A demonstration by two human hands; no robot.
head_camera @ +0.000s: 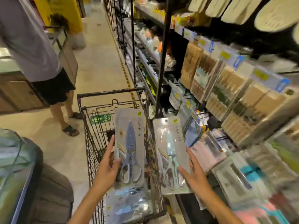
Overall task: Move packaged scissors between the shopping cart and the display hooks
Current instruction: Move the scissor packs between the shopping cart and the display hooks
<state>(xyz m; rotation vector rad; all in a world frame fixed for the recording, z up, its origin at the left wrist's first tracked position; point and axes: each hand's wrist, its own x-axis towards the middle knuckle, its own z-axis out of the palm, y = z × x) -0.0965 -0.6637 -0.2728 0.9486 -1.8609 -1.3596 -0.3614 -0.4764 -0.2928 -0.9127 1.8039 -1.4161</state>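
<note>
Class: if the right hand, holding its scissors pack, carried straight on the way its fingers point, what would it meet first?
Probably the shopping cart side rim, just beyond the right hand and its light-blue scissors pack; depth is unclear.

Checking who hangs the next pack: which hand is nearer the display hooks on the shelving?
Right. The right hand holds the light-blue scissors pack beside the display hooks; the left hand holds the dark-blue scissors pack over the shopping cart.
</note>
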